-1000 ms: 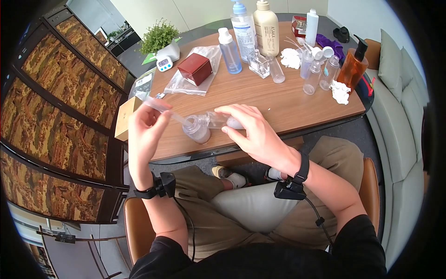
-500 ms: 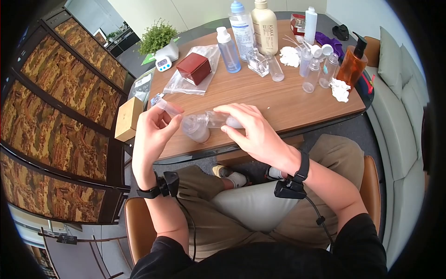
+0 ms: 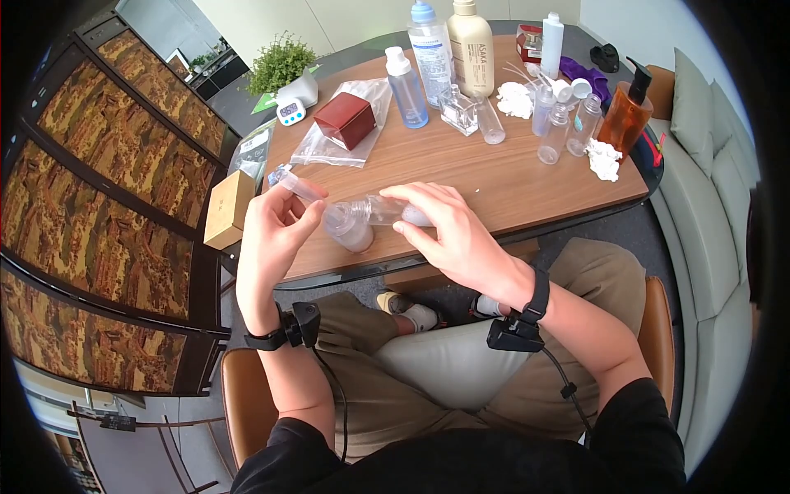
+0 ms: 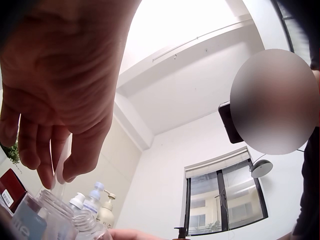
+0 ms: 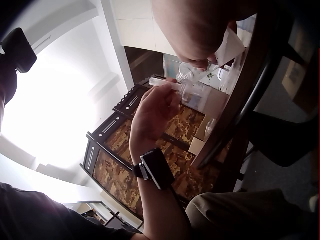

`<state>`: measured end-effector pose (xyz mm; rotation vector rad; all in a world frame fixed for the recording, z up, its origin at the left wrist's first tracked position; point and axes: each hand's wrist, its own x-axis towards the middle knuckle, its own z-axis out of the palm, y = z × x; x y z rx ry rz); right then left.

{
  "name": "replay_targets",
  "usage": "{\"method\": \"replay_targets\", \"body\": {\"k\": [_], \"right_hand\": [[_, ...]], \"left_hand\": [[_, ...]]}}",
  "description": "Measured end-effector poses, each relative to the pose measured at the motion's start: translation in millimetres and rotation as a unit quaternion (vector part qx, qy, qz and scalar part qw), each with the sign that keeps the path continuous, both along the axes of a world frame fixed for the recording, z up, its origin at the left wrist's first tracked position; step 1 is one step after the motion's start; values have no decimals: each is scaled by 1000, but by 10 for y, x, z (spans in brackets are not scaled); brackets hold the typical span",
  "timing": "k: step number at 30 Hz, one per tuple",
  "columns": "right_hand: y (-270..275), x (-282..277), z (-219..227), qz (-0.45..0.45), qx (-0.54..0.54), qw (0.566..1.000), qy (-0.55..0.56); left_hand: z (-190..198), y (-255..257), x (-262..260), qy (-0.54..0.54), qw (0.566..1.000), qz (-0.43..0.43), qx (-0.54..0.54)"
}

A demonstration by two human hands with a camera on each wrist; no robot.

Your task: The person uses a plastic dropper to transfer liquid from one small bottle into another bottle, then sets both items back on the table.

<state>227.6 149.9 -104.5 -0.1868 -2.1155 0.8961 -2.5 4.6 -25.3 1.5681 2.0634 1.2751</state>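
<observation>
At the far left a folding screen (image 3: 123, 214) is standing, its patterned panels framed in dark wood, and next to it a tan carton (image 3: 229, 212) is sitting at the edge of the wooden table (image 3: 420, 169). The person's left hand (image 3: 271, 235) is hovering beside the carton, its grip pinching a clear plastic tube (image 3: 300, 188) that is slanting down toward a wide-mouthed clear jar (image 3: 352, 235). Farther back a potted plant (image 3: 281, 66) and a white timer (image 3: 290, 113) are sitting together, and a dark red box (image 3: 346, 121) is resting on a clear plastic bag (image 3: 317, 155). The jar is standing upright near the table's front edge. Just right of it a clear bottle (image 3: 381, 211) is lying tilted, its neck pointing at the jar's mouth; whether they're touching, I'm not managing to tell. Behind, a light blue bottle (image 3: 407, 95) and a taller blue-capped bottle (image 3: 430, 53) are standing. The right hand (image 3: 457, 235) is curling its grip around the clear bottle. Beyond it are standing a square glass bottle (image 3: 457, 111) and a cream pump bottle (image 3: 472, 53). Farther right, crumpled white tissue (image 3: 515, 100), small clear bottles (image 3: 553, 142) and an amber pump bottle (image 3: 627, 115) are crowding the table's end.
</observation>
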Motion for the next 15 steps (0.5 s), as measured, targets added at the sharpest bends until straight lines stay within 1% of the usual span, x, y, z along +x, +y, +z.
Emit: {"method": "replay_targets", "body": {"k": [15], "right_hand": [[2,3,8,4,-10,1000,-4]], "left_hand": [[-17,9,-11,-5,1000,4,-1]]}}
